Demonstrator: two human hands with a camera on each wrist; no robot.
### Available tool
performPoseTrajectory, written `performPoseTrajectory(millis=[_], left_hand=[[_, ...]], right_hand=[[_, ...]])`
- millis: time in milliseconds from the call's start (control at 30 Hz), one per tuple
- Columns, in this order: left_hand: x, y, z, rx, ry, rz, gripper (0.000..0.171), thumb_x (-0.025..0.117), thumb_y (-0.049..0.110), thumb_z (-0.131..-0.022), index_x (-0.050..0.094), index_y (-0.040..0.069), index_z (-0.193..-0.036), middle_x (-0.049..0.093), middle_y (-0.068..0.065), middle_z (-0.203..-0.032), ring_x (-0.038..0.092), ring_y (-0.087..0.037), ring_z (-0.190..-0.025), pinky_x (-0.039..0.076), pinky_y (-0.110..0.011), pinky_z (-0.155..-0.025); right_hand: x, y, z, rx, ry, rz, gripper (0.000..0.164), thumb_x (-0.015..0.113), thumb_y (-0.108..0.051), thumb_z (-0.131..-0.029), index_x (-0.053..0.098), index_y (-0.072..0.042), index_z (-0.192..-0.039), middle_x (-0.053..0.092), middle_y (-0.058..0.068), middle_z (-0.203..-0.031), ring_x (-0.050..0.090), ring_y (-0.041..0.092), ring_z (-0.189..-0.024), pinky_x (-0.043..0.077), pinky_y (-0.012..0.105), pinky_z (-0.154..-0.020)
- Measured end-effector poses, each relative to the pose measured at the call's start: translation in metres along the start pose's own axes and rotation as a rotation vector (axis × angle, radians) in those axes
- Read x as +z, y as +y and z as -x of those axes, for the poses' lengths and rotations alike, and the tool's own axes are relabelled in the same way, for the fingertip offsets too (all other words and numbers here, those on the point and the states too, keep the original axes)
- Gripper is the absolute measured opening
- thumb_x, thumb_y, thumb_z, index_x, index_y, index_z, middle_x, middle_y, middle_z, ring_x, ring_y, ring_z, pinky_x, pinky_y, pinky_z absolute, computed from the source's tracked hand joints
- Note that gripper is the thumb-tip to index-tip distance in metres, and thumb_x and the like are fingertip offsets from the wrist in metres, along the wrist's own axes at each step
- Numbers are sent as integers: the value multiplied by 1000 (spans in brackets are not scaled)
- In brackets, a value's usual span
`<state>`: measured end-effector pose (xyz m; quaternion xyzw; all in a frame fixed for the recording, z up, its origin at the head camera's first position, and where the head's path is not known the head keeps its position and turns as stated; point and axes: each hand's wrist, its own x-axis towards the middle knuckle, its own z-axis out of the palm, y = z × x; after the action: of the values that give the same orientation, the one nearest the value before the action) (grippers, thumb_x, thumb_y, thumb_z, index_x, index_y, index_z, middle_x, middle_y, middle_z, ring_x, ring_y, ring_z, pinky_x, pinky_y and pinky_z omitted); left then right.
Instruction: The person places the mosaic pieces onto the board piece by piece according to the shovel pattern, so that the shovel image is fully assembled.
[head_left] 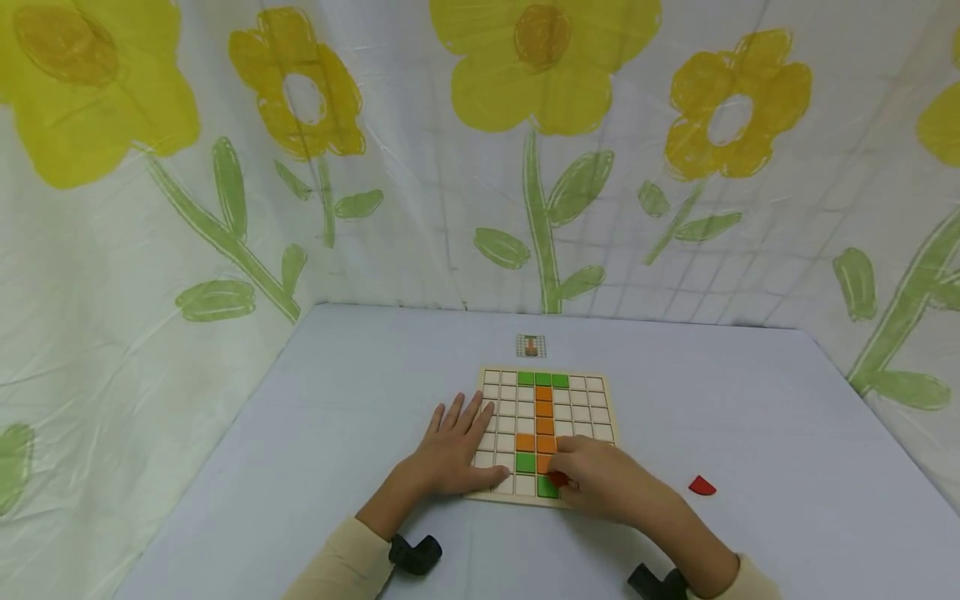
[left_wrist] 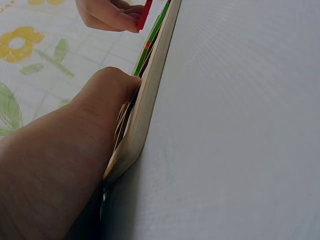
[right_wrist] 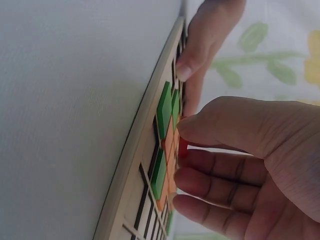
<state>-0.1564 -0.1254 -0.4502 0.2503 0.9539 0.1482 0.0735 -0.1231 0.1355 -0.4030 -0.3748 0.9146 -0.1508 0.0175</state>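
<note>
A wooden grid board (head_left: 506,433) lies flat, set with green tiles (head_left: 543,379) and a column of orange tiles (head_left: 544,410). My left hand (head_left: 453,454) rests on the board's left side with fingers spread, its thumb at the near edge in the left wrist view. Between thumb and fingertips, my right hand (head_left: 611,479) pinches a red piece (head_left: 558,478) low over the board, beside the lowest orange and green tiles. In the right wrist view my fingers hide most of that red piece (right_wrist: 183,148).
A red quarter-round piece (head_left: 702,485) lies on the white table to the right of the board. Beyond the far edge of the board is a small pattern card (head_left: 531,346). A flowered cloth (head_left: 420,192) hangs behind the table.
</note>
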Motion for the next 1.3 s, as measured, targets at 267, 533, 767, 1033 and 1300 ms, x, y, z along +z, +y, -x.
performPoseTrajectory(millis=[267,533,767,1033,1300], left_hand=[[-1,1,1,0,-9,3,99,51,71,-91,19,10,-161,7,-13,-167,2,-39,-151,3,-62,-116],[0,0,0,-3,-7,-3,99,50,72,-91,18,11,-162,6,-12,-167,0,-38,-152,2,-61,-116],[-1,1,0,-3,-11,-6,99,50,72,-91,18,10,-162,7,-13,-167,1,-38,-152,2,-61,-116],[0,0,-1,2,-6,-12,99,49,72,-91,18,10,-162,6,-13,-167,0,-39,-151,2,-61,-116],[0,0,-1,2,-5,-13,99,51,71,-91,19,10,-161,7,-13,-167,1,-39,-151,3,-62,-116]], right_hand=[[8,-6,-10,-65,-5,9,10,80,-7,-82,74,-14,-84,51,-12,-76,45,5,-68,44,21,-61],[11,-12,-16,-108,-20,25,8,81,-13,-85,73,-15,-84,53,-11,-78,44,5,-69,44,20,-63],[15,-15,-21,-92,-17,68,6,80,-16,-87,74,-15,-86,52,-11,-79,43,5,-69,44,21,-62],[16,-19,-27,-64,1,16,11,81,-7,-82,74,-15,-78,55,-11,-75,44,4,-65,44,20,-59],[18,-18,-27,-117,42,4,22,83,-4,-79,69,-15,-65,48,-14,-68,39,4,-61,38,17,-55]])
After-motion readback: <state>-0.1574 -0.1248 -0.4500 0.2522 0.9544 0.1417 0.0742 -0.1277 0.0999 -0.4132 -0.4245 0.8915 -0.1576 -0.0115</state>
